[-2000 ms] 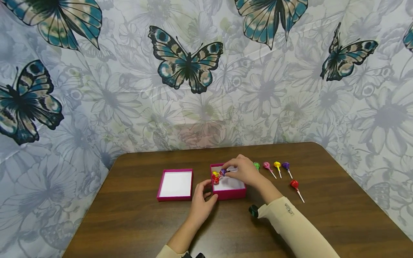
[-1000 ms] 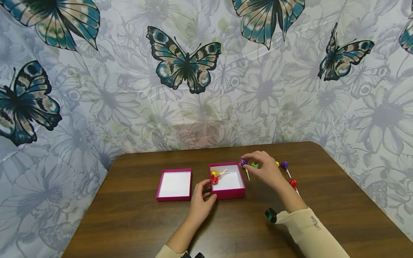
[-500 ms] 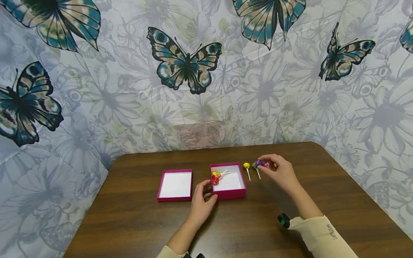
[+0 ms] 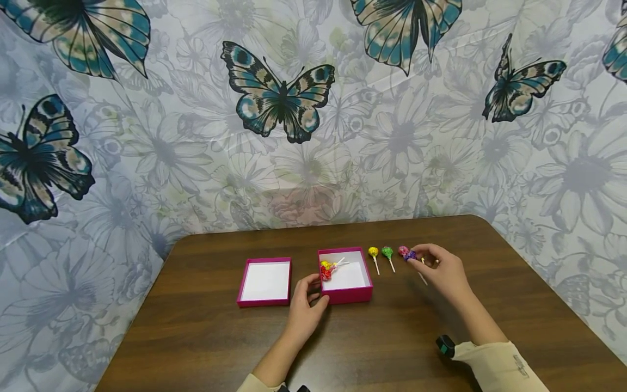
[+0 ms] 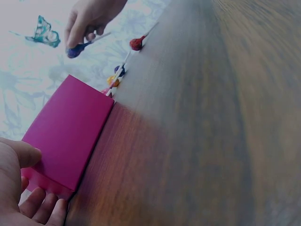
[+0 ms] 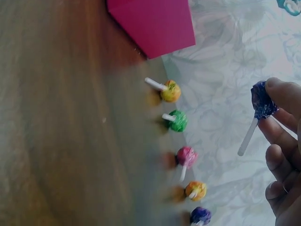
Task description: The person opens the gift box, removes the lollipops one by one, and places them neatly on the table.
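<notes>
My right hand (image 4: 446, 273) pinches a purple-wrapped lollipop (image 6: 263, 101) by its head, between thumb and fingers, with the white stick pointing down. It is raised above the table, right of an open pink box (image 4: 350, 295). My left hand (image 4: 306, 311) holds that box at its near left corner, thumb on the front wall and fingers round the side. Inside the box lie red and yellow lollipops (image 4: 326, 271), their sticks pointing right. A row on the table holds a yellow lollipop (image 4: 374, 251), a green lollipop (image 4: 387, 252), a pink lollipop (image 4: 403, 250) and others partly behind my right hand.
Left of the box lies its pink-rimmed lid (image 4: 264, 302), white inside up. A red lollipop (image 5: 136, 44) and a second purple lollipop (image 6: 201, 215) rest on the brown wooden table (image 4: 206, 337). A butterfly-printed backdrop (image 4: 303, 179) stands behind the table.
My right hand has lifted the purple lollipop out of the box and carried it rightward past the yellow and green ones. My left hand has stayed at the box corner.
</notes>
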A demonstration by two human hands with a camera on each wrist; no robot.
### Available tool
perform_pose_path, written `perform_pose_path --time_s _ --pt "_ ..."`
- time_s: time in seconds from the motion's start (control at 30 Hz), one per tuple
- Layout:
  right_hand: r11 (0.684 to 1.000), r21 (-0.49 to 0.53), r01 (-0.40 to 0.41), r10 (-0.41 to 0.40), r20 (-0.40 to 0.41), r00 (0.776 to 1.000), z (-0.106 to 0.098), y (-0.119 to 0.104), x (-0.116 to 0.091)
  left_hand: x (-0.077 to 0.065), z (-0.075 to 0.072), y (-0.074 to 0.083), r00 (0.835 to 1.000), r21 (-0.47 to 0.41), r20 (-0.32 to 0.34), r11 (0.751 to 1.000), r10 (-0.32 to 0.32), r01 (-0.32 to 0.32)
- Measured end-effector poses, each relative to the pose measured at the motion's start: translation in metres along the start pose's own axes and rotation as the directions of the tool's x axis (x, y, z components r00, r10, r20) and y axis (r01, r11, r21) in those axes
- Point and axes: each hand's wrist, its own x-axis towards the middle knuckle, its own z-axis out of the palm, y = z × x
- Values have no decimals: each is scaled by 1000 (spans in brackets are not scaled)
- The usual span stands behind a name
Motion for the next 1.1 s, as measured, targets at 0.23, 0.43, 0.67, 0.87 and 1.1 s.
perform_pose_path --time_s 0.23,0.43,0.67,0.87,1.1 --pt "1000 8 13 -13 -42 999 1 10 -9 0 3 5 1000 30 -12 999 -14 15" --pt "993 -60 -105 105 -13 994 0 16 -17 -8 2 25 1000 25 -15 1000 5 -5" --pt "961 -185 -205 212 17 977 -1 19 -21 -8 0 30 1000 0 -6 1000 4 -4" --pt "916 -284 -284 321 91 943 -5 19 -26 -10 -1 35 1000 -1 14 1000 6 -6" --pt "891 -327 -315 373 134 918 -6 20 -30 0 0 0 1000 31 12 999 22 -23"
